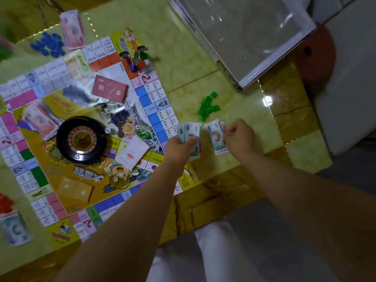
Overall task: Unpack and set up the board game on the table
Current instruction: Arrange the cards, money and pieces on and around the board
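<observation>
Dealing money: left hand (181, 146) grips fanned notes (190, 132), right hand (240, 137) pinches the pile (216, 137) near the table's (248, 110) front edge; next, probably another note.

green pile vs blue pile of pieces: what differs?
Colour: the green pile is green, the blue pile blue. Place: the green pile lies right of the board; the blue pile lies off its far edge, beside a pink note stack. Both are loose heaps of small pieces on the table.
</observation>
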Available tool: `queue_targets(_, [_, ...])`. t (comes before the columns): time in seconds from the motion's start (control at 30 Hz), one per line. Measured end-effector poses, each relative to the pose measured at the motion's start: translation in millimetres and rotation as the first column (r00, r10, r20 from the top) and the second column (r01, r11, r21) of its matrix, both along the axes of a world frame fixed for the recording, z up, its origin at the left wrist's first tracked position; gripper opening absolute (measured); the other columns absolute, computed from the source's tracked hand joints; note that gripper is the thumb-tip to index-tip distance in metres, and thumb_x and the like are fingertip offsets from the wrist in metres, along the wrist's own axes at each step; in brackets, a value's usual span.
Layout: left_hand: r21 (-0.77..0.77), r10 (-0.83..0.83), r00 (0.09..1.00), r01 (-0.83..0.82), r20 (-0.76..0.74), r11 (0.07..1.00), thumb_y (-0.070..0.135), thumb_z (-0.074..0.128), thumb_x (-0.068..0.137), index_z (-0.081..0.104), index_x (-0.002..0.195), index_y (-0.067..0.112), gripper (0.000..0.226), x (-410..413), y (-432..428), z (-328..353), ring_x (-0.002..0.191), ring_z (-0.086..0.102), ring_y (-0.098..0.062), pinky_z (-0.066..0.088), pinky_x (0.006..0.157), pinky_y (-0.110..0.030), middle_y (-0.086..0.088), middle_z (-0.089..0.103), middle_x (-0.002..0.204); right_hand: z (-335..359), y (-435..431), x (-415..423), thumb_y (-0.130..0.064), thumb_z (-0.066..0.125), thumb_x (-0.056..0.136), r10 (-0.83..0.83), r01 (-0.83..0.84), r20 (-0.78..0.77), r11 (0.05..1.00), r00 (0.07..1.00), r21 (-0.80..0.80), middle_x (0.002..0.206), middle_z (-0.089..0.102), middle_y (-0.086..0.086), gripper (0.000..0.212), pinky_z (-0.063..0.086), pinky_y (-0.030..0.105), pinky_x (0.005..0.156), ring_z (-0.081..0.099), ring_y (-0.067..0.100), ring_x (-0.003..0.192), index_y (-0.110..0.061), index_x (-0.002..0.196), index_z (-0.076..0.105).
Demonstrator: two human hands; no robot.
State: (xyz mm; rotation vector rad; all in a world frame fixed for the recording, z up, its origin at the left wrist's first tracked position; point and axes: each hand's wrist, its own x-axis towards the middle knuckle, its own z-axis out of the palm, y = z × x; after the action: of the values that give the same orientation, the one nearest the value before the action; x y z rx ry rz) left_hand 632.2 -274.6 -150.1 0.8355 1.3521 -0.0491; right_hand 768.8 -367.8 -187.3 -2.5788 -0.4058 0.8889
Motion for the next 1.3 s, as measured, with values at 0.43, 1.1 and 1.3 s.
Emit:
queue_targets(0.43, [0.064, 0.147, 0.988, -0.149, 0.041, 0.987, 0.008, 0.059, 0.092, 0.06, 0.082, 0.012, 0.011, -10.7, 55.0, 28.0, 0.059, 0.065, -0.017, 0.053, 0.054, -0.024, -0.004, 0.065, 0.071, 37.8, 98.8, -25.9, -0.018, 0.075, 0.082, 0.199, -0.023, -0.425, 0.923, 0.883, 0.385, 0.067, 0.052, 0.006, 0.022, 0.041, 0.029, 0.061, 0.047, 0.016, 0.063, -0.01, 0.072, 0.057])
queue_targets(1.1, [0.106, 0.54, 0.837, -0.531, -0.088, 0.84, -0.004, 0.034, 0.091, 0.054, 0.093, 0.001, 0.02, -85.0, 260.5, 23.9, 0.039, 0.059, -0.01, 0.047, 0.038, -0.021, -0.007, 0.06, 0.062, 37.3, 336.3, -85.5, -0.014, 0.07, 0.087, 0.298, -0.135, -0.307, 0.88, 0.904, 0.456, 0.067, 0.054, -0.005, 0.018, 0.052, 0.032, 0.068, 0.055, 0.011, 0.063, -0.005, 0.101, 0.064])
queue_targets(1.3, [0.088, 0.545, 0.836, -0.548, 0.058, 0.832, 0.002, 0.027, 0.097, 0.049, 0.116, -0.005, 0.03, -90.0, 301.1, -1.4, 0.051, 0.056, -0.023, 0.051, 0.049, -0.03, -0.013, 0.055, 0.073, 2.2, 402.7, -84.7, -0.015, 0.071, 0.085, 0.239, -0.137, -0.253, 0.922, 0.938, 0.363, 0.085, 0.067, 0.011, 0.012, 0.057, 0.042, 0.071, 0.066, 0.027, 0.073, -0.014, 0.09, 0.06])
